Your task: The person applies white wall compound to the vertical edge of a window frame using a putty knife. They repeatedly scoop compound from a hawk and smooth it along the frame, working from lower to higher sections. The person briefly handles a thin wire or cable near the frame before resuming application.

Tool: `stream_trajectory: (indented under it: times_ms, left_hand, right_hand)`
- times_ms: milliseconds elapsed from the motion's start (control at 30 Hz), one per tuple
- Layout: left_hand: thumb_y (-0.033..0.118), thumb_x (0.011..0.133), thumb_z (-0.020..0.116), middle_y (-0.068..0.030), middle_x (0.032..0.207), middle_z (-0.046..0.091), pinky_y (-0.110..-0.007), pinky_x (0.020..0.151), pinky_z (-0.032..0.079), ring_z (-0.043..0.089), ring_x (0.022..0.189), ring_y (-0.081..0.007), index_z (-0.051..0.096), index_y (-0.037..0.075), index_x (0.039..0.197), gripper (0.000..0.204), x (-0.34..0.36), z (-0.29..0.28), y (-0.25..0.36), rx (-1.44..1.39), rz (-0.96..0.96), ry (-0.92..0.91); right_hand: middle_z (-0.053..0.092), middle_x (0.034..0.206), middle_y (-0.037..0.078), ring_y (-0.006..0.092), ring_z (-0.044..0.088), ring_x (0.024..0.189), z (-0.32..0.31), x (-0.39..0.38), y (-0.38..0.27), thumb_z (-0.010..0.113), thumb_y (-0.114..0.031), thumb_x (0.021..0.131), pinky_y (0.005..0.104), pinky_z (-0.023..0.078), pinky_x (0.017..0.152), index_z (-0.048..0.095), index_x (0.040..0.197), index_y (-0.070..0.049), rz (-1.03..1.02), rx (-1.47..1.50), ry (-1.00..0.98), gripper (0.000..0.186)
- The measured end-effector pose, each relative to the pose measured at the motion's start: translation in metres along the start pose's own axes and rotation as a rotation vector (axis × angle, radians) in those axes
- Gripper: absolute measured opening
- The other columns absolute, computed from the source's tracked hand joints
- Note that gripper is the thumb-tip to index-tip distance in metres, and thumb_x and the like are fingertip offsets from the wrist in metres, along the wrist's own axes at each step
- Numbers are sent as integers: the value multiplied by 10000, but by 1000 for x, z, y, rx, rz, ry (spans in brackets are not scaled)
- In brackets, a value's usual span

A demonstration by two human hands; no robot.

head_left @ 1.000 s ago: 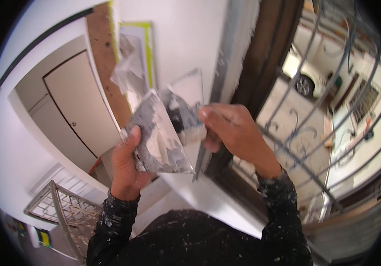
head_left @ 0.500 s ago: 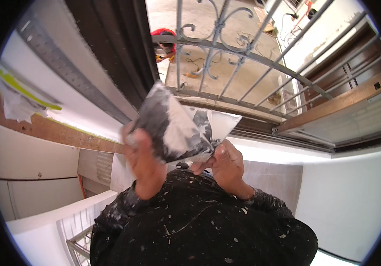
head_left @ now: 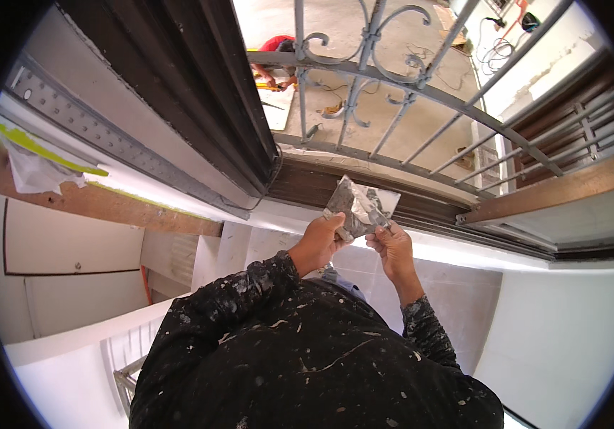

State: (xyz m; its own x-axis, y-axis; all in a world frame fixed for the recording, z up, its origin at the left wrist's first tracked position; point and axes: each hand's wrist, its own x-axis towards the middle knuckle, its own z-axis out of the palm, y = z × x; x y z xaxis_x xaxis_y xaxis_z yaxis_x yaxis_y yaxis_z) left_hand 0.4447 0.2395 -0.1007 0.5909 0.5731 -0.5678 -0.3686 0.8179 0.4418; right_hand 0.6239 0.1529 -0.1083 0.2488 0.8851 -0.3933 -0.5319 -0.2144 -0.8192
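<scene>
White putty point(head_left: 360, 207) coats the plate point(head_left: 345, 198) my left fingers point(head_left: 333, 221) grip before the grille point(head_left: 360, 68); my right fingers point(head_left: 381, 233) pinch a scraper point(head_left: 390, 202). I'm seemingly working putty; next calls for level edges.

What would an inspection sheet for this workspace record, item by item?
Surface: pale floor below, brown window sill ahead.
Job's things: grey plate smeared with white; paler plate partly behind it.
Clutter: crumpled plastic at left; small yellowish item beyond the metal grille.
Hands: left hand holds the grey plate; right hand grips the paler plate near its lower edge.
Cables: dark cable looped near the outside wall.
Surroundings: person in red beyond the grille.
</scene>
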Motion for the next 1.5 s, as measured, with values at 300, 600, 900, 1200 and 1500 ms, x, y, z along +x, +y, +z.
stream_trajectory:
  times_ms: [300, 600, 900, 1200, 1500]
  left_hand:
    - [248, 963, 654, -24, 1213, 645, -432, 994, 466, 609, 1119, -188, 564, 136, 1265, 334, 11, -23, 8, -50, -88, -81]
    - [271, 957, 669, -9, 1088, 660, -451, 965, 469, 620, 1041, -171, 596, 159, 1144, 229, 11, -19, 9, -54, -82, -68]
    - [285, 968, 654, -87, 1143, 630, -411, 986, 482, 607, 1107, -221, 579, 115, 1122, 241, -11, -24, 19, 56, -164, -26]
    - [274, 989, 620, -123, 1157, 698, -292, 954, 481, 638, 1060, -163, 590, -57, 1296, 452, -160, -8, 53, 782, 246, 13]
    - [143, 969, 623, -112, 881, 735, -295, 776, 542, 691, 818, -171, 712, -35, 1001, 202, -341, 86, 177, 1270, 1821, 773]
  right_hand:
    - [694, 988, 163, 247, 707, 862, -9, 1, 2, 620, -399, 989, 318, 589, 727, 587, 1133, 11, 119, 66, 65, 436]
    - [680, 999, 173, 259, 698, 855, -23, 2, -1, 537, -567, 980, 353, 584, 647, 595, 1080, 5, 152, -129, 125, 583]
    - [614, 835, 69, 141, 610, 694, 10, -10, -53, 543, -299, 1038, 271, 505, 568, 609, 1051, -8, -320, -389, 92, 299]
    - [654, 755, 115, 246, 650, 650, 206, -121, -233, 629, -144, 891, 356, 539, 593, 631, 919, -17, -1001, -428, -1246, 130]
    - [667, 924, 102, 147, 656, 690, 271, -68, -324, 575, -42, 969, 275, 539, 606, 621, 1093, 95, -1477, -167, -686, 191]
